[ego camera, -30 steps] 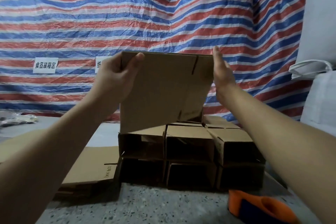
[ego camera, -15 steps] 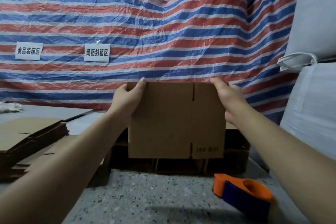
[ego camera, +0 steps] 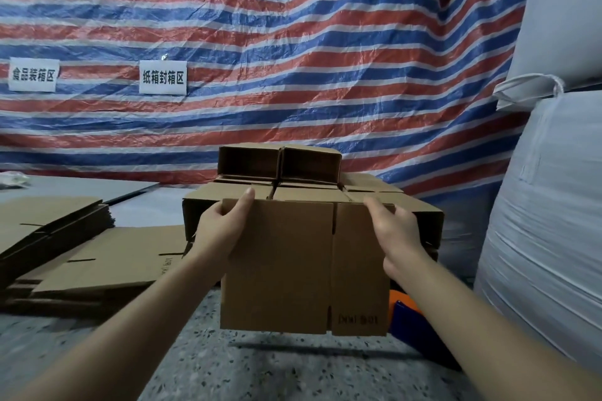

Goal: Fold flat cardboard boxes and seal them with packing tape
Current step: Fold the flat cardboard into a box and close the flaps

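Flat cardboard box (ego camera: 286,267) held upright above the speckled tabletop (ego camera: 228,368), in front of the stack of folded boxes (ego camera: 280,172). Left hand (ego camera: 221,231) grips its upper left corner, thumb over the near face. Right hand (ego camera: 395,234) grips the upper right corner, fingers curled over the top edge. Small print at the box's lower right, upside down, not legible. Two white labels on the striped tarp (ego camera: 293,42): "食品装箱区" (ego camera: 32,74) and "纸箱封箱区" (ego camera: 163,77). Pile of flat boxes (ego camera: 65,244) to the left. Orange-and-blue tape dispenser (ego camera: 404,312) partly hidden behind the held box.

Flat brown box (ego camera: 293,267) upright (seemingly unfolded).
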Tool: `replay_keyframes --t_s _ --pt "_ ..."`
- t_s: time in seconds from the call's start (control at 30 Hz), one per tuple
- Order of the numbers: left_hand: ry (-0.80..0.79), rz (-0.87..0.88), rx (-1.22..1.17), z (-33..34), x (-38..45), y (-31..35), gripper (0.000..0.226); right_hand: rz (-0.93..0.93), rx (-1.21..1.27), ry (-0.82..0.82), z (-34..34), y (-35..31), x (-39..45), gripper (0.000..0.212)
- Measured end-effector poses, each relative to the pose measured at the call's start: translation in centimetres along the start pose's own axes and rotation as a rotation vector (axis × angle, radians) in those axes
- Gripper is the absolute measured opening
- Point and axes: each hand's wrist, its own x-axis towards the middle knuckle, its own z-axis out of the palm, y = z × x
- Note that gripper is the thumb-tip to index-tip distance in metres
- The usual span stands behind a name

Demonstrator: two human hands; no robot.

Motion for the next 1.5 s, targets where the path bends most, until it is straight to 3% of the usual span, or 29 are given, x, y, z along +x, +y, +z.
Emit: replay_keyframes --t_s 0.1,0.23,0.43,0.73,0.83,0.9,0.97,1.03,1.13,1.27,1.33,1.5 --pt "-0.030 -0.027 -0.008 0.1 -0.5 -2.0 0.038 0.050 -0.031 -0.021 -0.2 2.1 -0.7 0.034" --pt "-0.072 -0.063 0.012 -0.3 -0.2 -2.2 0.040 0.067 -0.013 -0.017 -0.5 2.7 -0.9 0.044" --pt "-0.371 -0.119 0.088 -3.2 0.5 0.1 0.029 0.063 0.008 -0.078 -0.6 2.3 -1.0 0.060" --pt "-0.662 -0.142 0.203 -5.1 1.9 1.6 0.033 0.123 0.083 -0.054 -0.6 3.1 -1.3 0.045" --pt "-0.630 -0.201 0.131 -4.5 1.6 0.9 0.031 0.063 0.106 -0.021 -0.3 3.9 -1.8 0.029" --pt "-0.629 -0.225 0.101 -4.2 1.1 0.5 0.033 0.018 0.110 -0.029 -0.1 4.6 -2.1 0.036" --pt "-0.601 -0.227 0.089 -4.0 0.6 0.6 0.033 0.020 0.125 -0.024 0.1 4.7 -2.3 0.060" --pt "-0.546 -0.219 0.079 -3.7 0.1 1.1 0.025 0.037 0.124 -0.015 0.0 4.5 -2.0 0.055" --pt "-0.457 -0.205 0.082 -2.7 -0.7 2.1 0.017 0.025 0.110 -0.132 -0.6 3.6 -1.7 0.037" --pt "-0.282 -0.206 -0.079 -0.5 -2.5 2.8 0.021 -0.037 0.191 -0.478 -1.8 2.3 -0.8 0.054" --pt "-0.241 -0.224 -0.159 0.4 -3.4 2.1 0.020 -0.055 0.216 -0.589 -2.4 2.6 -0.6 0.045" --pt "-0.304 -0.191 -0.207 1.4 -4.7 -0.1 0.034 0.025 0.271 -0.559 -2.9 5.5 -0.4 0.055"
